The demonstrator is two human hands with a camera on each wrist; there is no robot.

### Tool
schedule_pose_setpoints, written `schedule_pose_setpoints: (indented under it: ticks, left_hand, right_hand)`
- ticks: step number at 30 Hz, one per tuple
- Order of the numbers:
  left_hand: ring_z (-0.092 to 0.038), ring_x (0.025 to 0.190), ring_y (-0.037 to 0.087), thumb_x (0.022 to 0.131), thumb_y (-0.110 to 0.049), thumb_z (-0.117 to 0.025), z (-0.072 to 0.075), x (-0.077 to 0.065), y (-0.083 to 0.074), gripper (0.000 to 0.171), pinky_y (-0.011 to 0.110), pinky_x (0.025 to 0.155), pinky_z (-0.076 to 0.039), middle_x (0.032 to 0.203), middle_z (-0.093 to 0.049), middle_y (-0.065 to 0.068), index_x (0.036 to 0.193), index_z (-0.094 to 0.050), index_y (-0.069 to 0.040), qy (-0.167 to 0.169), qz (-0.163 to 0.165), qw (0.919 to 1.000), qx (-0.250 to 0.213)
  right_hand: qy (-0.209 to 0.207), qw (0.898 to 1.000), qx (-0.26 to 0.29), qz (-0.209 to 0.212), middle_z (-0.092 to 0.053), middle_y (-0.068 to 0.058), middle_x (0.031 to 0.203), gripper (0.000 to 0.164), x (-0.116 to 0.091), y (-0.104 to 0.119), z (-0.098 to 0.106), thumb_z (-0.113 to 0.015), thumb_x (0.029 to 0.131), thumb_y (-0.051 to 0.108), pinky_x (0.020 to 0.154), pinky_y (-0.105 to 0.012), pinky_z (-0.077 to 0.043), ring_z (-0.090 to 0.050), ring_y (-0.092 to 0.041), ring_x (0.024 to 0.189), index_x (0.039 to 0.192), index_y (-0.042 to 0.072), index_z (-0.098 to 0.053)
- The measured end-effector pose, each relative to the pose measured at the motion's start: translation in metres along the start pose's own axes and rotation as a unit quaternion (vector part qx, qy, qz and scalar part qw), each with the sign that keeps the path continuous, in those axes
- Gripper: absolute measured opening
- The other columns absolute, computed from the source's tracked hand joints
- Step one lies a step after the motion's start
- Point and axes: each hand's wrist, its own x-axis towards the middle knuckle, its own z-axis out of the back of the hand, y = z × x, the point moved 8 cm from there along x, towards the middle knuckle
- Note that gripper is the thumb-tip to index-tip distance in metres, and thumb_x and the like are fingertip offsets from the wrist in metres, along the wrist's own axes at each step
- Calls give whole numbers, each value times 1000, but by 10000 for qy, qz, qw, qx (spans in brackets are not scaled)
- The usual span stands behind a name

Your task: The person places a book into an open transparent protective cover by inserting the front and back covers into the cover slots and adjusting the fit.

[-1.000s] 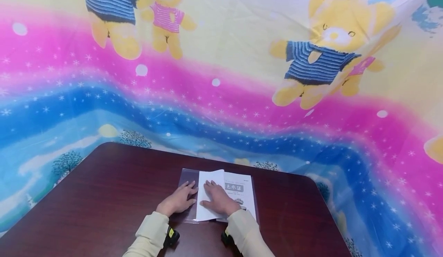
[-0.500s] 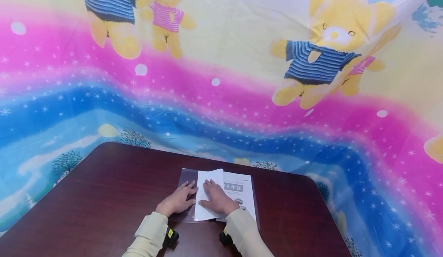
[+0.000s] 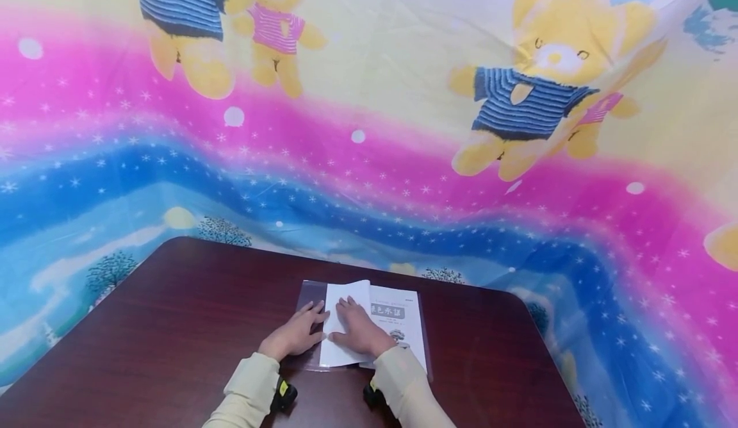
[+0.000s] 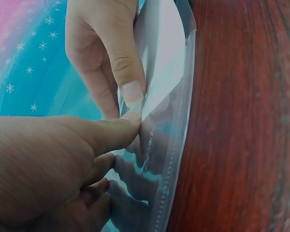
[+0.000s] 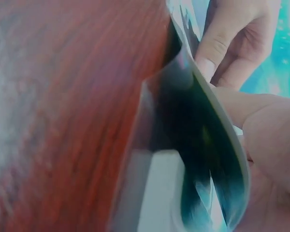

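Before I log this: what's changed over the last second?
White page slid slightly left, right hand moving with it, baring more of the printed title. Left hand stayed put at the clear cover.

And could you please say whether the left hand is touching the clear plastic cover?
Touching: the left wrist view shows the left hand resting its fingertips on the clear plastic cover without a gap.

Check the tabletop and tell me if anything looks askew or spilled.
The white sheet under the right hand looks slightly askew: it bows over the booklet, partly hiding the printed title. I see no spill.
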Motion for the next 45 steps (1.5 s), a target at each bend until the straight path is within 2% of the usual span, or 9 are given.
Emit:
schedule_pose_setpoints:
  ticks: [7, 13, 17, 21, 30, 45]
  left_hand:
    - [-25, 152, 44, 97, -16, -69, 1, 0, 0, 50, 63, 117, -32, 160, -38, 21, 144, -56, -1, 43, 57, 10000, -51]
    - [-24, 152, 43, 97, -16, -69, -1, 0, 1, 51, 63, 117, -32, 161, -37, 20, 144, -56, -3, 78, 128, 9998, -93]
    - [-23, 152, 43, 97, -16, -69, -1, -2, 4, 51, 63, 117, -31, 161, -36, 20, 144, -57, -3, 52, 207, 9997, -132]
    - [-23, 152, 43, 96, -15, -70, 0, -2, 5, 50, 63, 117, -31, 161, -36, 20, 144, -57, -3, 27, 222, 9997, -132]
    - [-24, 152, 44, 96, -16, -69, -1, -2, 2, 51, 65, 116, -31, 161, -37, 20, 144, -57, -3, 48, 180, 9998, -87]
    - [-23, 152, 44, 96, -14, -70, 0, -3, 4, 51, 65, 116, -30, 161, -37, 21, 144, -56, -1, -8, 233, 9995, -234]
  right_hand:
    - [-137, 9992, 309, 206, -34, -21, 162, 70, -4, -5, 9, -73, 95, 25, 123, -55, -26, -22, -40, 154, 151, -5, -43]
    - [-7, 9998, 187, 94, -30, -20, 164, 78, -12, -19, 15, -77, 90, 36, 122, -62, -21, -14, -44, 155, 152, 2, -45]
    - [172, 9993, 327, 37, -25, -20, 166, 85, -16, -26, 15, -78, 87, 43, 121, -66, -20, -9, -45, 155, 154, 5, -43]
    - [278, 9982, 536, 32, -22, -20, 167, 86, -18, -28, 12, -80, 85, 43, 121, -65, -22, -6, -44, 156, 153, 5, -44]
    - [260, 9989, 344, -205, -28, -16, 166, 82, -19, -30, 7, -81, 84, 42, 120, -63, -27, -8, -41, 156, 151, 9, -49]
    - [212, 9987, 384, -243, -30, -14, 166, 80, -19, -26, 4, -79, 86, 44, 120, -62, -28, -7, -39, 157, 153, 12, -48]
